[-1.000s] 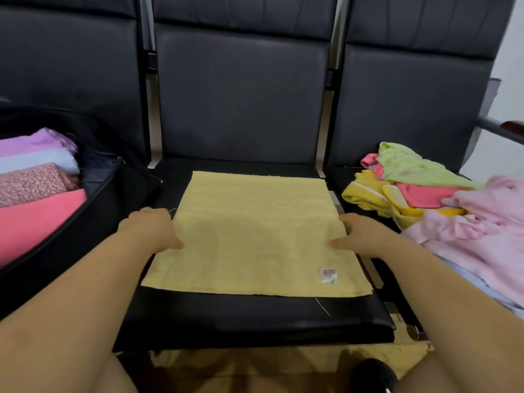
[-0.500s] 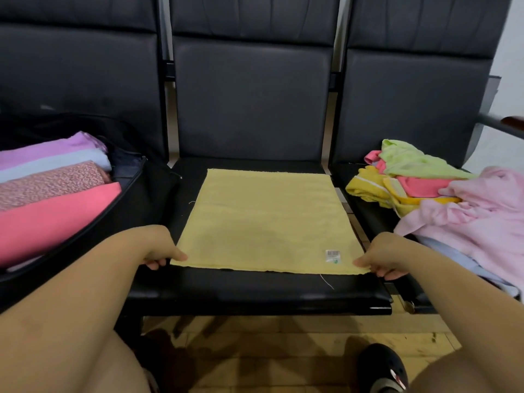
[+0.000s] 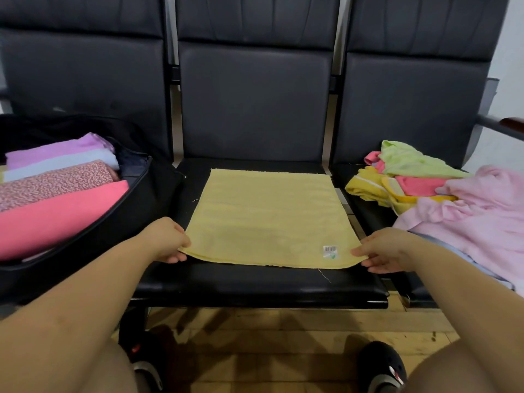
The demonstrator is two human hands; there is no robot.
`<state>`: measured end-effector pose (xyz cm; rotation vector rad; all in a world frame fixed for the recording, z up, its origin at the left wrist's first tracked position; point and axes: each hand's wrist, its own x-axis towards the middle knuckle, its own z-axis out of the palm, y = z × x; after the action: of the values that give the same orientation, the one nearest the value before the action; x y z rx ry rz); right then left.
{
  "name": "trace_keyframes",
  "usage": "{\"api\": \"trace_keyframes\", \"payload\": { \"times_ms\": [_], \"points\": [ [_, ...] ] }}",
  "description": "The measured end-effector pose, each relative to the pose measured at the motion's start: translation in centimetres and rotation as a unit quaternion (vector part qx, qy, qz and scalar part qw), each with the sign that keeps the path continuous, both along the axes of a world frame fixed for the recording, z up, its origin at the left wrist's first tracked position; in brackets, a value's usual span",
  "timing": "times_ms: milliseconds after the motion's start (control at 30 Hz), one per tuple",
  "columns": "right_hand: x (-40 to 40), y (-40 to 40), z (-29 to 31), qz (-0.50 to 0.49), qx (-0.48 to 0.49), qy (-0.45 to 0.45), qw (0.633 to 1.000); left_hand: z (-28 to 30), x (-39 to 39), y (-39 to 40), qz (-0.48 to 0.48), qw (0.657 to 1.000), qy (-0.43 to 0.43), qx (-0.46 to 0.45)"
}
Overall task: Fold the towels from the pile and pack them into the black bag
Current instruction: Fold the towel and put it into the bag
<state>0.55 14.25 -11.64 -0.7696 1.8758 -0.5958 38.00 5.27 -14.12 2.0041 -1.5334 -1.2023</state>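
Note:
A pale yellow towel (image 3: 266, 217) lies folded flat on the middle black seat (image 3: 255, 285), a small white label near its front right corner. My left hand (image 3: 167, 239) pinches the towel's front left corner, slightly raised. My right hand (image 3: 380, 251) pinches the front right corner. On the left seat stands the open black bag (image 3: 124, 211), holding folded pink, patterned, light blue and lilac towels. The pile of loose towels (image 3: 442, 194) in green, yellow, coral and pink lies on the right seat.
Three black padded chairs stand in a row with tall backrests (image 3: 255, 100). A wooden floor (image 3: 269, 350) shows below the seat, with my two dark shoes (image 3: 380, 364) on it. An armrest (image 3: 510, 126) sticks out at the far right.
My hands slid from the towel's side edges down to its front corners and now pinch them, lifting the front edge slightly. The view shifted back a little.

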Motion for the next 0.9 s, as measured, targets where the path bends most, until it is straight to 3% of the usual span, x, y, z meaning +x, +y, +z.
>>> {"api": "trace_keyframes", "payload": {
  "times_ms": [167,300,533,667,800,900],
  "points": [
    [-1.4,0.2,1.6,-0.05,-0.063,-0.096,0.992,2.7,0.8,0.6,0.04,0.985,0.165,0.002],
    [-2.5,1.1,5.2,-0.045,-0.172,-0.186,0.966,6.8,1.2,1.9,0.024,0.944,0.322,-0.063],
    [-2.5,2.9,15.5,-0.026,-0.402,-0.3,0.865,17.9,1.0,4.1,0.015,0.837,0.502,-0.217],
    [-2.1,2.5,19.9,-0.044,-0.487,-0.305,0.818,23.3,0.9,4.3,0.032,0.791,0.553,-0.261],
    [-1.5,0.2,18.9,-0.062,-0.464,-0.314,0.826,21.3,0.1,2.3,0.097,0.802,0.543,-0.23],
    [-2.4,-2.4,13.9,-0.079,-0.385,-0.3,0.869,15.9,-0.7,0.2,0.143,0.815,0.539,-0.157]
  ]
}}
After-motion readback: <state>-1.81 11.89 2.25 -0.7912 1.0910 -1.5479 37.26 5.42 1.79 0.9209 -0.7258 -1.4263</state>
